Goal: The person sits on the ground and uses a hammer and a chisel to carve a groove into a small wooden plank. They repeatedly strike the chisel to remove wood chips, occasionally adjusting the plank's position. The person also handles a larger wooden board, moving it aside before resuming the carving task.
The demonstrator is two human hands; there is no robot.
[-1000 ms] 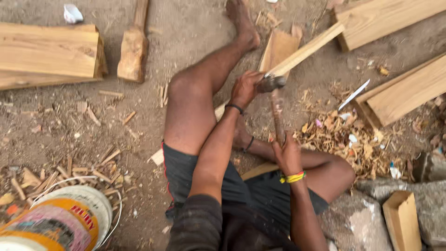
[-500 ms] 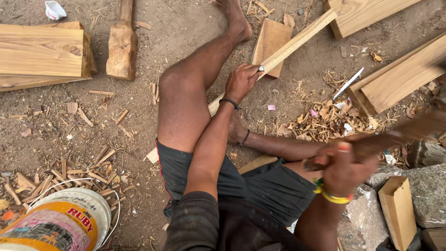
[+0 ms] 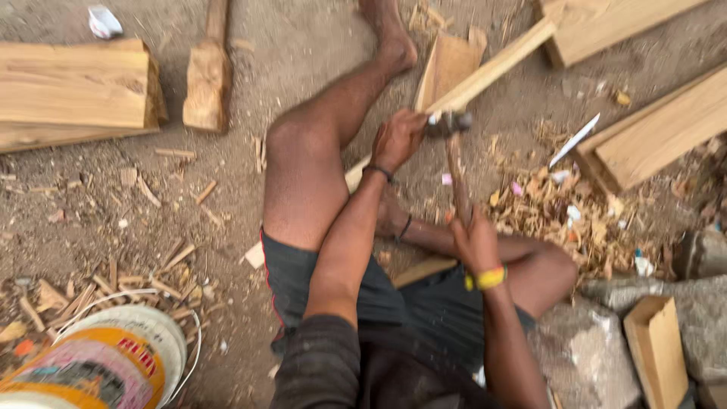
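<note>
The left hand (image 3: 397, 140) is clenched around a long wooden strip (image 3: 492, 70) slanting over the dirt ground; the right hand (image 3: 475, 241) wraps a hammer (image 3: 452, 144) whose head sits just beside those knuckles. A glancing blow could crush fingers.

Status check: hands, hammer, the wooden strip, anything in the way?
Left hand grips the wooden strip. Right hand holds the hammer by its handle, head down at the strip beside the left hand. Wood shavings close by, not obstructing.

A wooden mallet (image 3: 207, 79) lies on the ground right of the stacked planks (image 3: 76, 91); a plastic bucket (image 3: 106, 363) sits nearer, beside wood chips (image 3: 560, 212) scattered right.
</note>
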